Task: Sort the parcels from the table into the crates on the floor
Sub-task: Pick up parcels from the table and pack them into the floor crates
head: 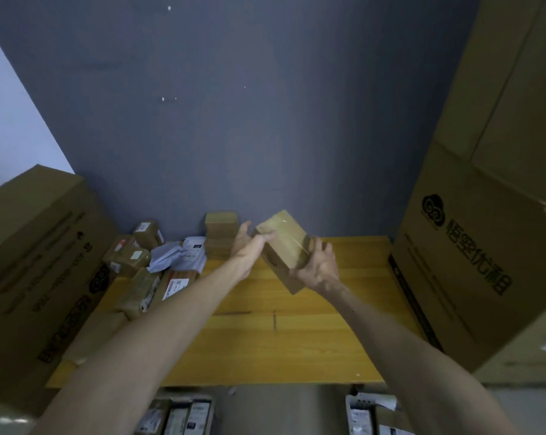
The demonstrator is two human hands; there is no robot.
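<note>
A taped brown cardboard parcel (284, 246) is held tilted in the air above the yellow wooden table (265, 346). My left hand (248, 243) grips its upper left end, with the thumb hooked over the top edge. My right hand (320, 265) holds its lower right side, fingers curled round the far face. More parcels lie at the table's back left: small brown boxes (130, 252), a white poly mailer (180, 252) and a labelled flat box (171, 285). Two stacked brown boxes (220, 227) stand against the wall behind my left hand.
Large printed cartons flank the table: one on the left (36, 262), a taller stack on the right (484, 215). Below the table's front edge, floor crates hold parcels at lower middle (180, 416) and lower right (372, 416). A grey-blue wall rises behind.
</note>
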